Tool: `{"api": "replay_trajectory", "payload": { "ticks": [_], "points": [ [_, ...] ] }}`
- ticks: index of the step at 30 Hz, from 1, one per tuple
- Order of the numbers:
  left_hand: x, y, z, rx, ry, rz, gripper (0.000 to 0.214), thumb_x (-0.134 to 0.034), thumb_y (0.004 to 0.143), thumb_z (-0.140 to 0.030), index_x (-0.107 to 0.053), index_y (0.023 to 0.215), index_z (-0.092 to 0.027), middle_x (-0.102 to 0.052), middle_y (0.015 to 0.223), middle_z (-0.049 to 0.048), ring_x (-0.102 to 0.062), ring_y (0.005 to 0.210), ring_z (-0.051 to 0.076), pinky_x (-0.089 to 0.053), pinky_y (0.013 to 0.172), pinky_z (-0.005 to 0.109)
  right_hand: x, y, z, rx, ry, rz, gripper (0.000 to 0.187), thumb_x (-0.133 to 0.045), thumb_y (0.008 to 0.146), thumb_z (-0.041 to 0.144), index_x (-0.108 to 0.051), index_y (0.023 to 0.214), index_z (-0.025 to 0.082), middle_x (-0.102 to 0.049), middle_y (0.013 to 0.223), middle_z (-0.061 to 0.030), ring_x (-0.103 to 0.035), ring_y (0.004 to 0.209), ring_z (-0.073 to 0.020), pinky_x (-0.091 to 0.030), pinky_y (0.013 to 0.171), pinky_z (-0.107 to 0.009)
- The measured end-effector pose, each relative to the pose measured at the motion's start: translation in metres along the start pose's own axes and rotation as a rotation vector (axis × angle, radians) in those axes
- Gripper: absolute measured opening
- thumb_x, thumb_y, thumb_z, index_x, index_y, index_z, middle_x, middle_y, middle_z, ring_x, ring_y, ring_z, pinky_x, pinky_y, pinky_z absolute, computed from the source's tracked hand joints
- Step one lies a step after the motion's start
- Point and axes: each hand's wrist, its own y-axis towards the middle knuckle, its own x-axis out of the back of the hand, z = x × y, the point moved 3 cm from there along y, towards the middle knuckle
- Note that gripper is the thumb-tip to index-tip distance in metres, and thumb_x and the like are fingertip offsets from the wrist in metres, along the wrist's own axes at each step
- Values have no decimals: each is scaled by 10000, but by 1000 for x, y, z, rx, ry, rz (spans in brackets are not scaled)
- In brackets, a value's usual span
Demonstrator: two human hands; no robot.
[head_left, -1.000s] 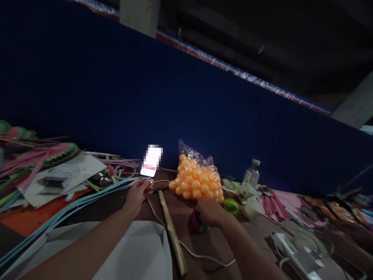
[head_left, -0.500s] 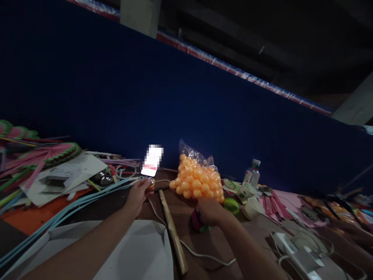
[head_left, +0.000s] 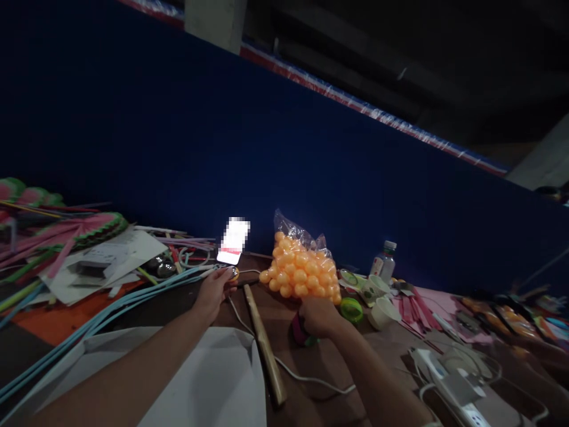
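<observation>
My left hand point(head_left: 212, 292) reaches forward over the brown table point(head_left: 338, 367), its fingers closed round a small orange ball point(head_left: 232, 273) beside the end of a bundle of light blue tubes point(head_left: 106, 320). My right hand point(head_left: 316, 318) is closed on a small purple and green object point(head_left: 301, 335) resting on the table. Just beyond that hand stands a clear plastic bag full of orange balls point(head_left: 300, 270). A wooden stick point(head_left: 264, 347) lies between my two arms.
A lit phone point(head_left: 233, 242) leans against the dark blue partition point(head_left: 267, 148). White cable point(head_left: 306, 382), paper cups point(head_left: 377, 299), a green ring point(head_left: 352, 309), a bottle point(head_left: 383, 261), pink paper strips and a power strip point(head_left: 448, 385) lie right. Papers, fans and straws lie left; a white sheet point(head_left: 200, 385) in front.
The view has tilted slightly, so everything sits a little higher. Both hands hold their grips in nearly the same places.
</observation>
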Motion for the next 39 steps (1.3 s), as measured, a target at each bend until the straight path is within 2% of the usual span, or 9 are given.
{"api": "replay_trajectory", "payload": {
  "ticks": [10, 14, 17, 21, 24, 27, 30, 32, 39],
  "points": [
    [-1, -1, 1, 2, 0, 18, 110, -675, 738, -185, -628, 818, -126, -657, 716, 27, -613, 558, 107, -497, 492, 211, 7, -11, -10, 91, 51, -12, 204, -559, 713, 210, -743, 801, 209, -716, 783, -32, -611, 691, -160, -282, 515, -231],
    [0, 0, 1, 15, -2, 19, 122, -693, 720, -187, -632, 806, -126, -660, 715, 30, -613, 557, 110, -495, 491, 213, 24, -25, -20, -18, 122, -79, 167, -580, 748, 291, -729, 747, 217, -706, 776, -34, -605, 711, -165, -270, 535, -239],
    [1, 3, 3, 21, 0, 24, 117, -690, 726, -192, -633, 808, -133, -664, 723, 35, -613, 562, 115, -494, 496, 218, 39, -31, -28, -96, 229, -229, 187, -560, 795, 324, -710, 749, 222, -701, 789, -30, -591, 702, -150, -300, 568, -236],
    [3, 8, 7, 33, -16, 45, 105, -672, 747, -200, -636, 826, -142, -664, 747, 34, -615, 583, 113, -494, 519, 216, 54, -20, -11, -17, 693, -539, 238, -544, 822, 390, -677, 776, 199, -681, 741, -16, -584, 649, -133, -369, 585, -225],
    [2, 8, 5, 25, -87, 70, 117, -662, 756, -212, -628, 834, -132, -650, 735, 30, -610, 591, 106, -494, 541, 210, 56, 4, 24, 47, 1196, -632, 245, -589, 780, 421, -648, 807, 185, -630, 616, 11, -558, 545, -119, -393, 514, -210],
    [1, 5, 1, 13, -177, 96, 88, -642, 770, -198, -622, 810, -122, -646, 734, 30, -591, 580, 90, -492, 551, 203, 52, 32, 62, 122, 1644, -546, 233, -628, 734, 405, -617, 787, 178, -543, 484, 51, -457, 410, -86, -353, 423, -191],
    [-2, 1, -4, 30, -246, 157, 55, -614, 794, -175, -623, 808, -123, -656, 757, 37, -596, 604, 89, -508, 587, 203, 44, 55, 84, 162, 1955, -505, 195, -690, 637, 327, -579, 650, 167, -637, 675, 10, -487, 452, -66, -386, 422, -182],
    [-3, 1, -6, 59, -267, 152, 44, -598, 805, -158, -621, 812, -121, -657, 753, 37, -595, 594, 86, -508, 571, 199, 35, 65, 90, 170, 2025, -501, 238, -702, 601, 309, -514, 562, 170, -647, 725, 7, -497, 461, -61, -430, 444, -195],
    [-3, 1, -7, 74, -252, 123, 92, -582, 828, -186, -634, 848, -113, -662, 756, 48, -599, 574, 92, -510, 539, 204, 10, 71, 92, 187, 2128, -341, 254, -705, 620, 279, -469, 581, 194, -562, 491, 60, -532, 464, -93, -493, 502, -225]
  ]
}}
